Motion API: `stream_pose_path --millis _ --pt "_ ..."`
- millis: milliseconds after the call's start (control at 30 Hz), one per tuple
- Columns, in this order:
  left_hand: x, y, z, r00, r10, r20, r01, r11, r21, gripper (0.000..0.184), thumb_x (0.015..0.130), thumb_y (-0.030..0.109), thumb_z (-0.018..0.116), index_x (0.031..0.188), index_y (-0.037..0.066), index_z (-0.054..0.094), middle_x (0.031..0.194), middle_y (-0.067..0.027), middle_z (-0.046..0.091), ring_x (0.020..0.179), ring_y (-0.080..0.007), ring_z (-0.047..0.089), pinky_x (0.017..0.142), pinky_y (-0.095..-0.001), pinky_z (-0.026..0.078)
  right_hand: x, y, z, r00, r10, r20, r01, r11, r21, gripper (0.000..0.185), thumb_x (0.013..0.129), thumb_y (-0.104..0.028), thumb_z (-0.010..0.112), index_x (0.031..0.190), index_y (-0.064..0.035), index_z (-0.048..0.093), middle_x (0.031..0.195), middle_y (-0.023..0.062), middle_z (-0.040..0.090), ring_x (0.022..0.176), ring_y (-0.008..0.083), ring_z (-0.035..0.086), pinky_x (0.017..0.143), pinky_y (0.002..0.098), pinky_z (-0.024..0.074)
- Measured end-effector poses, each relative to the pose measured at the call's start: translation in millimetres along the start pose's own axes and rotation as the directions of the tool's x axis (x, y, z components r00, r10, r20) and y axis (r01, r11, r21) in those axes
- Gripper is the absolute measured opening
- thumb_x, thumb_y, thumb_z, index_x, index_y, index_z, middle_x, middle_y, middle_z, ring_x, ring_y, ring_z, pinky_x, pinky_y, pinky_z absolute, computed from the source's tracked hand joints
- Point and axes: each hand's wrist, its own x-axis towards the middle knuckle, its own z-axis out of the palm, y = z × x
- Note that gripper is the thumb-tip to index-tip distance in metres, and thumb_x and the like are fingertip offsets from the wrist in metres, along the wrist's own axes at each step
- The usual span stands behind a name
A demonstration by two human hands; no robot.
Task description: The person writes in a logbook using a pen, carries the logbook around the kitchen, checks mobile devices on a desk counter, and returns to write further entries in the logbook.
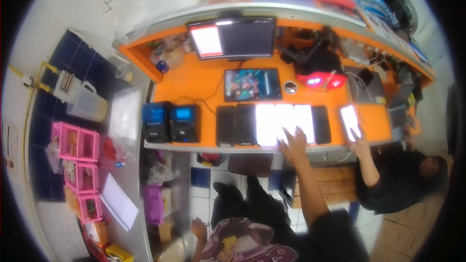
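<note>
Right hand [294, 146] at lit phones [272, 121]
Fingers spread, holding nothing; left hand [198, 228], can't tell. Phones likely light, slick (fragile, too): grip edges.

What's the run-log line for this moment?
right hand: over lit screens; left hand: low, beside body; co-worker's hand: at lit phone

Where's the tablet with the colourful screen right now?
In the head view, the tablet lies near the middle of the orange desk, just in front of the monitor, a round object close on its right.
</note>
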Motion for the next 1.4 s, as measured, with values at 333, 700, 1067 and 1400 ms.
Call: stream_pose_path --millis 333,700,1067,1400 --pt "7.4 -16.6 0.4 0.999 -0.037 -0.036 0.048 0.927 0.373 0.038 0.098 0.039 0.056 0.095 0.002 0.065 0.093 -0.0163 0.069 0.091 -0.0313 0.066 0.080 -0.0453 0.050 -4.2 -3.2 -2.2 0.999 0.024 -0.034 -0.025 0.999 -0.031 0.047 0.085 -0.030 0.061 0.132 -0.0227 0.063 0.109 0.0161 0.055 0.102 0.0316 0.052 0.087 0.0469 0.0385" --pt "29.7 -19.9 -2.8 0.994 -0.008 0.112 -0.030 0.943 0.331 0.036 0.098 0.034 0.056 0.088 0.000 0.066 0.069 -0.0120 0.069 0.064 -0.0243 0.069 0.061 -0.0400 0.053 -44.7 -2.4 -21.3 0.977 0.211 -0.016 -0.209 0.974 0.091 0.043 0.087 -0.028 0.062 0.126 -0.0109 0.065 0.098 0.0152 0.059 0.098 0.0306 0.057 0.086 0.0468 0.0428" --pt "16.8 7.7 5.8 0.990 -0.001 0.138 -0.024 0.983 0.180 0.032 0.099 0.029 0.058 0.085 0.001 0.063 0.067 -0.0108 0.067 0.055 -0.0195 0.066 0.049 -0.0347 0.052 -35.8 -15.1 -16.9 0.997 0.075 -0.029 -0.075 0.997 0.009 0.045 0.089 -0.031 0.060 0.131 -0.0145 0.063 0.099 0.0160 0.056 0.098 0.0323 0.054 0.084 0.0488 0.0399" --pt "-4.4 11.2 2.3 0.997 -0.017 0.077 0.007 0.991 0.131 0.028 0.100 0.027 0.060 0.091 0.000 0.060 0.067 -0.0106 0.064 0.054 -0.0181 0.063 0.044 -0.0325 0.050 -34.7 -12.1 -14.1 0.998 0.055 -0.033 -0.057 0.996 -0.064 0.049 0.090 -0.034 0.059 0.135 -0.0125 0.059 0.102 0.0186 0.056 0.100 0.0345 0.054 0.086 0.0498 0.0395"
